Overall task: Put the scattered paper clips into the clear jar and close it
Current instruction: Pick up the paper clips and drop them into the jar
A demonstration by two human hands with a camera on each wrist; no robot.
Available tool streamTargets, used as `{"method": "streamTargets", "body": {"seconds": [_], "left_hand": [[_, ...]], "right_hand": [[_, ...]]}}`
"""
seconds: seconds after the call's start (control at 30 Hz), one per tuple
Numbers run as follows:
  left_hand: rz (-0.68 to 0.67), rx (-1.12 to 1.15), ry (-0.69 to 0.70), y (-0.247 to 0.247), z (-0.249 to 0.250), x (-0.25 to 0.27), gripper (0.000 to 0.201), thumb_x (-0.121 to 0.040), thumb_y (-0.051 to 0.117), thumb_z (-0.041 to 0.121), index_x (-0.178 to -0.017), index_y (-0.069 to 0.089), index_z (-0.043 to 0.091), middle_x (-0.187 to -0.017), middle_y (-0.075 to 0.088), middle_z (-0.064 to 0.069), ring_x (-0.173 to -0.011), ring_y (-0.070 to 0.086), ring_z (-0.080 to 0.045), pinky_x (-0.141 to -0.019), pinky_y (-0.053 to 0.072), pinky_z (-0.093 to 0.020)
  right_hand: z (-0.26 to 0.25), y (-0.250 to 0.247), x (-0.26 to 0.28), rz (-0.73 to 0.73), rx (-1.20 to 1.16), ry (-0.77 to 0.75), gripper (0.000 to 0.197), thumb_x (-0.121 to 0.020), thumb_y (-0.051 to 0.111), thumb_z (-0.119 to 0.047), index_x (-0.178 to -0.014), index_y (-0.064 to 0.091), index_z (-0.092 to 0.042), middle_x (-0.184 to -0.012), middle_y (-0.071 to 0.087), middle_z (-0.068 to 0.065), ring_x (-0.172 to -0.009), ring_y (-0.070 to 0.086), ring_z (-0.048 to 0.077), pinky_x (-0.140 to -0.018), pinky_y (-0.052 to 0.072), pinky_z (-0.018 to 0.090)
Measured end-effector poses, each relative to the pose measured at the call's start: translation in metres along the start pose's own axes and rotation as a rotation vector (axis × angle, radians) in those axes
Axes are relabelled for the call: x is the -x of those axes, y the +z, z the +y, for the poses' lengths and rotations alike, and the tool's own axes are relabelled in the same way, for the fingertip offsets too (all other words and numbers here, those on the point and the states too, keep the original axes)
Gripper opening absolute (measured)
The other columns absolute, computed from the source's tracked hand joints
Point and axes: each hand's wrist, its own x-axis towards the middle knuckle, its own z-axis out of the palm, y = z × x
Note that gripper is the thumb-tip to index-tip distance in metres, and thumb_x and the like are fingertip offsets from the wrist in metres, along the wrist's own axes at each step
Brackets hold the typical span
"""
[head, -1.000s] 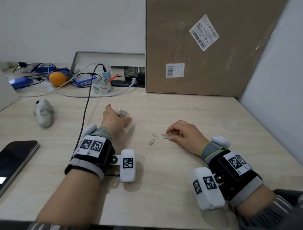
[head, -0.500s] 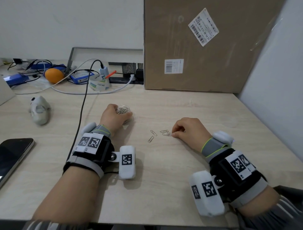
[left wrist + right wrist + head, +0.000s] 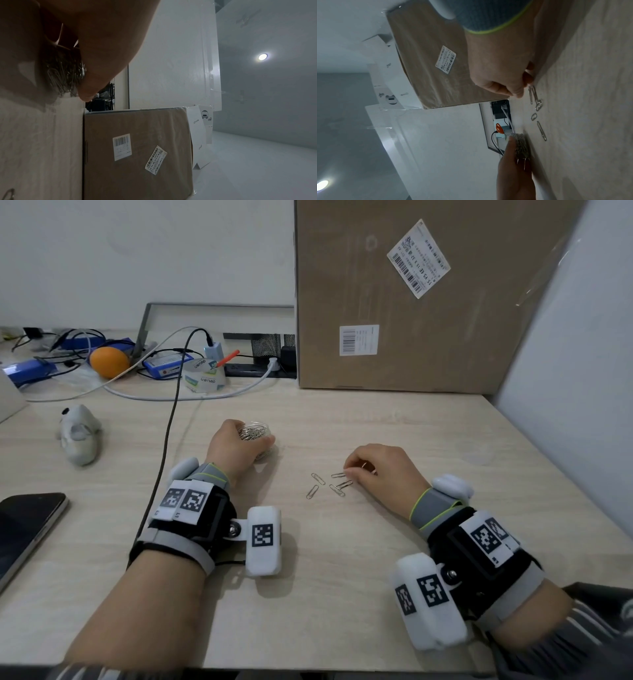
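**Item: clip pick-up, jar held open**

- Left hand (image 3: 236,447): wrapped round the jar (image 3: 257,436), steadying it on the desk (image 3: 342,577); jar already well stocked, no lid in view.
- Clips (image 3: 328,485): several loose between the hands, near the right fingertips.
- Right hand (image 3: 383,470): curled, pinching at the nearest clip; whether one is already lifted is unclear.
- Method: take one clip by its end, lift clear of neighbours, carry left to the jar mouth.
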Motion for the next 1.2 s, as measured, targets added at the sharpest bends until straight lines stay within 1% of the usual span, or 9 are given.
{"method": "streamTargets", "body": {"seconds": [0.1,0.17,0.27,0.37,0.47,0.67,0.83,1.0,1.2], "left_hand": [[-0.001,-0.001,0.002,0.0,0.0,0.0,0.068,-0.078,0.074,0.035,-0.132,0.046,0.003,-0.128,0.056,-0.013,-0.115,0.053,-0.028,-0.094,0.043,-0.036],[-0.002,0.002,0.0,0.0,0.0,0.0,0.068,-0.078,0.074,0.035,-0.132,0.046,0.003,-0.128,0.056,-0.013,-0.116,0.053,-0.028,-0.095,0.043,-0.036],[-0.006,0.006,0.002,0.0,0.001,0.001,0.068,-0.078,0.074,0.035,-0.132,0.046,0.004,-0.129,0.055,-0.014,-0.116,0.053,-0.029,-0.096,0.044,-0.038],[-0.006,0.005,0.005,0.001,0.002,0.001,0.068,-0.078,0.074,0.035,-0.132,0.046,0.004,-0.13,0.055,-0.014,-0.116,0.053,-0.029,-0.095,0.043,-0.036],[-0.003,0.012,0.009,0.001,0.002,0.002,0.068,-0.078,0.074,0.035,-0.131,0.046,0.003,-0.129,0.056,-0.014,-0.116,0.053,-0.029,-0.096,0.044,-0.037],[-0.009,0.007,0.023,0.002,0.005,0.004,0.068,-0.078,0.074,0.036,-0.131,0.047,0.004,-0.129,0.056,-0.013,-0.116,0.053,-0.027,-0.094,0.043,-0.034],[-0.016,0.014,0.037,0.003,0.007,0.005,0.065,-0.077,0.075,0.037,-0.128,0.05,0.003,-0.126,0.058,-0.013,-0.114,0.055,-0.027,-0.094,0.044,-0.035],[-0.008,0.02,0.04,0.005,0.007,0.006,0.063,-0.078,0.074,0.035,-0.127,0.05,0.003,-0.125,0.058,-0.012,-0.114,0.054,-0.026,-0.09,0.04,-0.03],[-0.008,0.013,0.062,0.005,0.008,0.006,0.063,-0.077,0.075,0.036,-0.126,0.052,0.003,-0.123,0.059,-0.011,-0.113,0.055,-0.026,-0.091,0.043,-0.032]], "right_hand": [[-0.001,-0.001,0.003,-0.069,0.023,0.019,0.035,-0.077,0.069,-0.04,-0.105,0.063,-0.02,-0.101,0.056,-0.009,-0.087,0.055,0.011,-0.083,0.043,0.028],[-0.001,0.0,0.003,-0.155,0.067,0.005,0.047,-0.072,0.074,-0.041,-0.111,0.061,-0.019,-0.106,0.055,-0.007,-0.094,0.051,0.01,-0.09,0.043,0.028],[0.002,0.002,0.001,-0.14,0.039,-0.039,0.03,-0.077,0.072,-0.028,-0.102,0.065,-0.013,-0.105,0.06,0.004,-0.096,0.055,0.017,-0.09,0.043,0.03],[0.001,0.006,-0.002,-0.123,0.038,-0.083,0.017,-0.082,0.067,-0.017,-0.096,0.065,-0.01,-0.101,0.06,0.007,-0.087,0.053,0.013,-0.083,0.042,0.026],[0.001,0.009,-0.006,-0.123,0.078,-0.098,0.011,-0.085,0.062,-0.013,-0.094,0.064,-0.009,-0.099,0.06,0.008,-0.084,0.05,0.013,-0.083,0.044,0.031],[-0.002,0.015,-0.014,-0.206,0.235,-0.089,0.013,-0.091,0.052,-0.015,-0.1,0.058,-0.008,-0.106,0.057,0.009,-0.099,0.051,0.024,-0.083,0.039,0.032],[-0.006,0.015,-0.019,-0.238,0.369,-0.089,0.016,-0.094,0.046,-0.016,-0.104,0.056,-0.009,-0.11,0.057,0.01,-0.104,0.05,0.026,-0.083,0.038,0.033],[-0.01,0.011,-0.02,-0.244,0.499,-0.105,0.016,-0.089,0.046,-0.005,-0.1,0.055,-0.011,-0.106,0.059,0.008,-0.096,0.055,0.027,-0.079,0.042,0.035],[-0.015,0.011,-0.026,-0.285,0.673,-0.139,0.016,-0.084,0.046,-0.002,-0.095,0.056,-0.008,-0.096,0.064,0.009,-0.084,0.058,0.03,-0.071,0.044,0.035]]}}
